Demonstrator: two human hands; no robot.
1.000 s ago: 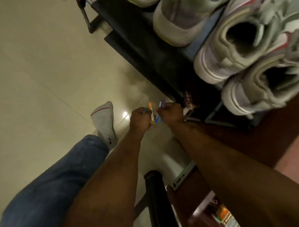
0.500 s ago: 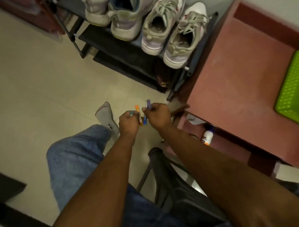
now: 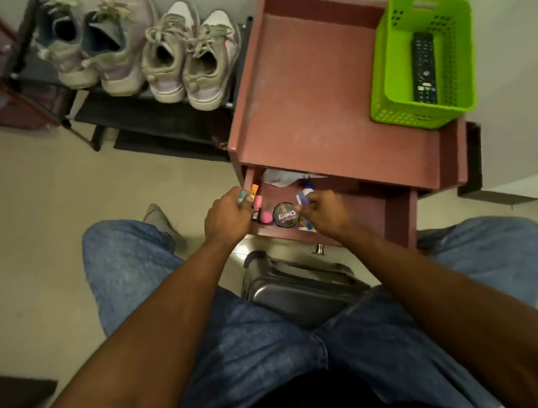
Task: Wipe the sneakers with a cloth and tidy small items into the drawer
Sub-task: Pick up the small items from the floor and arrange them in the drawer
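Drawer (image 3: 382, 206): pulled open at the front of the reddish-brown cabinet (image 3: 327, 87), its metal knob (image 3: 319, 248) at 6 o'clock of the front panel, facing the person.
Drawer contents: a round dark tin (image 3: 285, 215) with its lid up, a pink item (image 3: 264, 217) touching it at 9 o'clock, a white bottle with a blue cap (image 3: 307, 187) at 1 o'clock of the tin, and crumpled white paper (image 3: 280, 177) at the back.
Left hand (image 3: 226, 216): fingers curled, grasping an orange piece (image 3: 254, 190) and a teal piece (image 3: 242, 196) over the drawer's 9 o'clock corner; what these small pieces are cannot be told.
Right hand (image 3: 323, 212): fingertips pinched on a small blue and white item (image 3: 301, 200), just at 3 o'clock of the tin, over the drawer.
Sneakers (image 3: 190, 57): two pairs, heels toward the person, on the top tier of a black rack (image 3: 140, 117), at 9 o'clock of the cabinet.
Green basket (image 3: 424, 113): on the cabinet top at its 2 o'clock corner, with a black remote (image 3: 423, 69) lying inside.
Person: seated in blue jeans (image 3: 258, 337), knees apart, a black chair seat (image 3: 299, 290) showing between them at 6 o'clock of the drawer.
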